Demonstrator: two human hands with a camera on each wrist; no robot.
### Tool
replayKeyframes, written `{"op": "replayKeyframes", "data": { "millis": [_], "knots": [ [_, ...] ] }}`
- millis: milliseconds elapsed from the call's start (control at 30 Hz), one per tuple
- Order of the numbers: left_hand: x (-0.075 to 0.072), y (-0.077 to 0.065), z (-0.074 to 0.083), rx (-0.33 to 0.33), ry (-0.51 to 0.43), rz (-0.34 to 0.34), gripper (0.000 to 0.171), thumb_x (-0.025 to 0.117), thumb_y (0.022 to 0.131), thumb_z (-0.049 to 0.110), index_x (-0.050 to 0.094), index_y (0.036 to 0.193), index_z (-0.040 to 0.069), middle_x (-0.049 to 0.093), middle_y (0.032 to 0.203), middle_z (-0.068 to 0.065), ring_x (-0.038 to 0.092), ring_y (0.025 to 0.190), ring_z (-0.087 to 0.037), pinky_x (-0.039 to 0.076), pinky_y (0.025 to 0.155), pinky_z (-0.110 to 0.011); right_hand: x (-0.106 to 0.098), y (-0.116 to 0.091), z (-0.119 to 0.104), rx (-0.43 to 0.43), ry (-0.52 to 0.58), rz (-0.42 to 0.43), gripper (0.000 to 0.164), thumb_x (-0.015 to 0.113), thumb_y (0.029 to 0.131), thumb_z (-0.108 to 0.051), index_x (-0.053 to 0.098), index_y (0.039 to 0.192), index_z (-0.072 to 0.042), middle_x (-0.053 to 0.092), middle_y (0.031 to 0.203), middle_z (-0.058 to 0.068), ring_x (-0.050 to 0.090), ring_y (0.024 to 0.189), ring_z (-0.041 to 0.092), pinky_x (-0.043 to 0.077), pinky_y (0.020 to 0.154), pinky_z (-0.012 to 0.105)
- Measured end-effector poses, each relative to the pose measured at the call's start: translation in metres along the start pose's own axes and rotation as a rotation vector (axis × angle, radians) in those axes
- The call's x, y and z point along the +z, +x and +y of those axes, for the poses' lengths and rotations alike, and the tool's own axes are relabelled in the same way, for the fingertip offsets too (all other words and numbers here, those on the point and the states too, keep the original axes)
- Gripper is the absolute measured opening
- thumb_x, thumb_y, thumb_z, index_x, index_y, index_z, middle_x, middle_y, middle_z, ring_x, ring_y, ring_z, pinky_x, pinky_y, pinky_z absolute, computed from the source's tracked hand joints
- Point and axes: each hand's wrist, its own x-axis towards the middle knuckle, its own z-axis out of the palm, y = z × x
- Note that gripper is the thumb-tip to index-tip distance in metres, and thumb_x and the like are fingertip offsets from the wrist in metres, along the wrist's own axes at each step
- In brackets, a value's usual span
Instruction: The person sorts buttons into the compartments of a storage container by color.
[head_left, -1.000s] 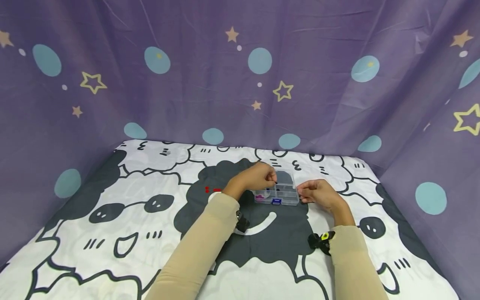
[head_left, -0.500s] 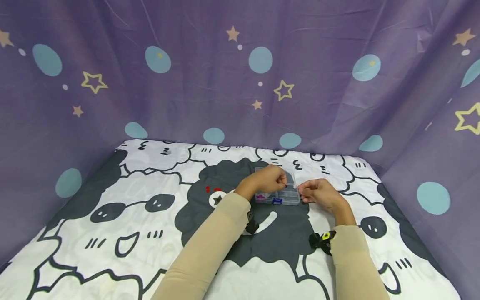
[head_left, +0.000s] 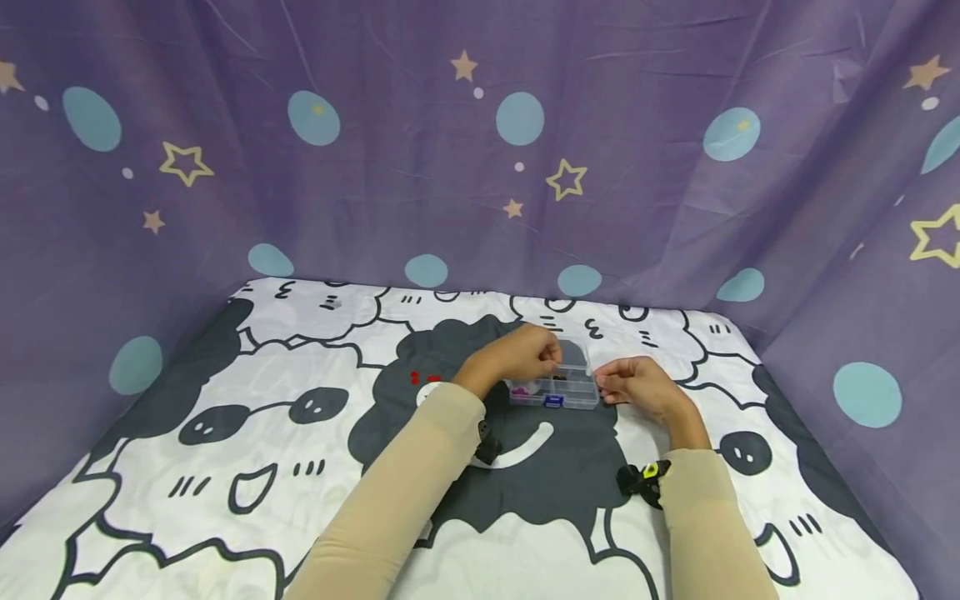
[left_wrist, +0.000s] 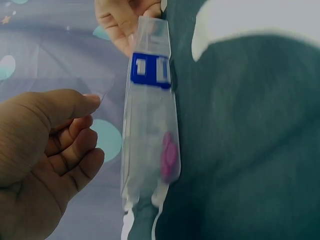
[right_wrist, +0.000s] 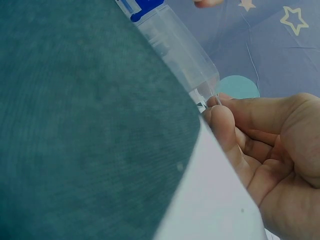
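Note:
A clear plastic compartment box (head_left: pixel 577 401) with a blue latch (left_wrist: pixel 150 70) lies on the dark patch of the cloth, its lid tipped back. Through its front wall shows a purple piece (left_wrist: pixel 169 157), in the front left part. Small dark bits (head_left: pixel 558 377) sit in a compartment near the middle. My left hand (head_left: pixel 520 352) hovers above the box; its fingers are loosely bent, thumb apart from them, and nothing shows between them in the left wrist view. With thumb and fingertips, my right hand (right_wrist: pixel 270 145) pinches the box's right end.
Small red pieces (head_left: pixel 414 377) lie on the cloth left of the box, partly near my left forearm. The bed-like surface carries a cartoon-patterned cloth (head_left: pixel 247 450). A purple curtain (head_left: pixel 420 167) hangs behind and at both sides.
My left hand moved right across the box with a small dark bit at its fingertips, then back left. Dark bits now show in the middle compartment. My right hand stays at the box's end.

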Motion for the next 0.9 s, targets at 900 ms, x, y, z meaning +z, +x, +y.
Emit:
{"op": "replayKeyframes", "data": {
  "millis": [900],
  "knots": [
    [-0.044, -0.093, -0.060, -0.126, 0.065, 0.054, 0.004, 0.070, 0.095, 0.011, 0.072, 0.092, 0.010, 0.067, 0.084, 0.001, 0.060, 0.076, -0.012, 0.052, 0.076, -0.034, 0.001, -0.002, -0.001, -0.010, -0.006, -0.005, 0.026, 0.060, 0.099, 0.003, 0.061, 0.120, 0.018, 0.070, 0.089, 0.002, 0.066, 0.074, 0.009, 0.059, 0.072, 0.026]
  ]
}}
